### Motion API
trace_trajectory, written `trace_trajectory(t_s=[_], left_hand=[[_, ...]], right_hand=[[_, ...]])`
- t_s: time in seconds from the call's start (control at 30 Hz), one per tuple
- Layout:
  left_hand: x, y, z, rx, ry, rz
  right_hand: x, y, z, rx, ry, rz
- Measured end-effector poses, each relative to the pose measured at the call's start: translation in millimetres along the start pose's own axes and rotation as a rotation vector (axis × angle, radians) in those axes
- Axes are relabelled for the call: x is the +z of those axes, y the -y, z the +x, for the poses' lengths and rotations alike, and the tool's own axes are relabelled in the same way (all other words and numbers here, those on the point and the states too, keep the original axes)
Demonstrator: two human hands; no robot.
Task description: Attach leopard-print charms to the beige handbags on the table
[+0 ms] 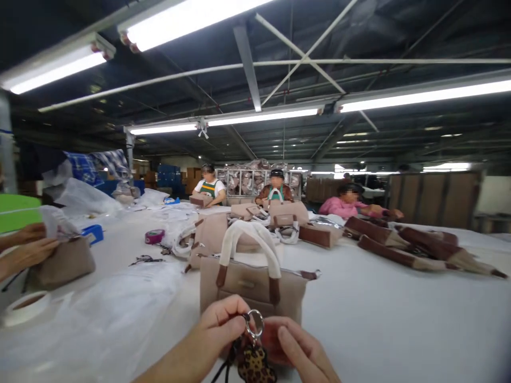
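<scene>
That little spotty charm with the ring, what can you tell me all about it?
The leopard-print charm is small, brown and black spotted, and looks soft like fabric or fur. A shiny metal ring sits on top of it, and dark cords hang beside it. The left hand pinches the ring from one side while the right hand meets it from the other. It hangs low in front of a beige handbag with white handles, standing on the white table.
</scene>
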State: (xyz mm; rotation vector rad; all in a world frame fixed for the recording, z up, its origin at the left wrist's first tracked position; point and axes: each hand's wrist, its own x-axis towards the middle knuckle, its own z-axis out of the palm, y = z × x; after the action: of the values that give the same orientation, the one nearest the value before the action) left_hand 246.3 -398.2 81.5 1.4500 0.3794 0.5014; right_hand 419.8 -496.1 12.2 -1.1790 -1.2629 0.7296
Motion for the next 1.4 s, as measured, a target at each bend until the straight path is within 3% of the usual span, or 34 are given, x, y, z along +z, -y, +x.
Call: trace_trajectory(t_s=[0.17,0.3,0.43,0.57,0.67,0.77,0.87,0.97,1.07,1.2,1.4], left_hand=[[19.1,22.9,13.4,0.035,0.002,0.014],[24.2,21.0,20.4,0.03,0.033,-0.05],[24.5,17.4,26.7,0.057,-0.014,-0.104],[23.2,20.6,37.2,0.074,-0.073,-0.096],[20.4,24.6,46.0,0.122,-0.099,-0.027],[16.3,26.4,51.5,0.178,-0.121,0.127],[13.0,24.8,52.0,0.159,-0.163,0.352],[12.7,21.5,50.4,0.141,-0.214,0.623],[15.6,18.9,50.3,0.238,-0.244,0.756],[22.5,16.4,52.4,0.343,-0.245,0.633],[31.2,17.9,55.8,0.185,-0.21,0.388]], right_hand=[[-0.9,11.3,-2.0,0.037,-0.114,0.179],[-12.5,17.7,3.9,0.15,-0.125,0.284],[-23.3,29.9,13.9,0.186,-0.085,0.28],[-22.7,34.8,22.4,0.032,-0.031,0.133],[-21.7,26.8,28.2,-0.132,0.013,-0.178],[-26.0,12.9,34.3,-0.331,0.017,-0.465],[-32.0,2.2,39.4,-0.424,0.038,-0.552],[-35.2,0.9,42.0,-0.346,0.005,-0.507],[-36.5,7.0,42.0,-0.201,-0.034,-0.358],[-40.0,16.2,39.6,-0.052,-0.003,-0.158],[-42.6,23.0,35.3,0.01,0.022,-0.108]])
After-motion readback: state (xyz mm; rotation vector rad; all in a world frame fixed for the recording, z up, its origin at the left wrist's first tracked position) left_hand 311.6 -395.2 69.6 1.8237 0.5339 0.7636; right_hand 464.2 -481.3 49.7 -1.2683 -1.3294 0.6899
